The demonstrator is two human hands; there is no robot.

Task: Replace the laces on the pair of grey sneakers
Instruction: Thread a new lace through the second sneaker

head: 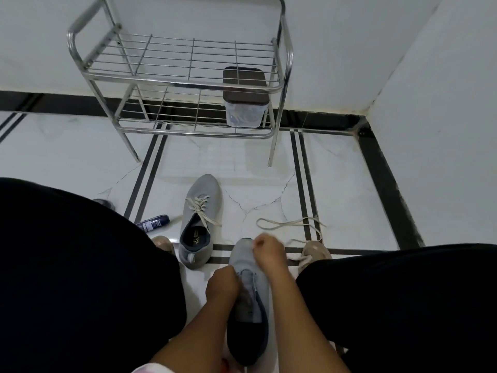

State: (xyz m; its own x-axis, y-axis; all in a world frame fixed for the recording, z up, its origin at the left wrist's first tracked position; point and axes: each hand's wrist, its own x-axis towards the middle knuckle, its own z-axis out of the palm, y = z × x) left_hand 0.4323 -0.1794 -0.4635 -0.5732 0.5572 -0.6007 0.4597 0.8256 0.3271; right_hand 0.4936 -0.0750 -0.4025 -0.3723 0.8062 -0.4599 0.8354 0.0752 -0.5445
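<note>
One grey sneaker (pixel 200 219) lies on the white floor ahead of me, laced with a loose cream lace, toe pointing away. A second grey sneaker (pixel 248 297), with no lace showing in its eyelets, is held between my knees. My left hand (pixel 222 285) grips its left side at the eyelets. My right hand (pixel 269 251) is closed over its toe end and blurred. A loose cream lace (pixel 289 224) lies on the floor to the right, trailing toward my right hand.
A chrome wire shoe rack (pixel 183 82) stands against the wall, with a clear box with a dark lid (pixel 244 98) on its lower shelf. A dark spray can (pixel 153 223) lies at left. My feet in beige shoes (pixel 314 253) flank the sneakers. My dark-clothed knees fill both sides.
</note>
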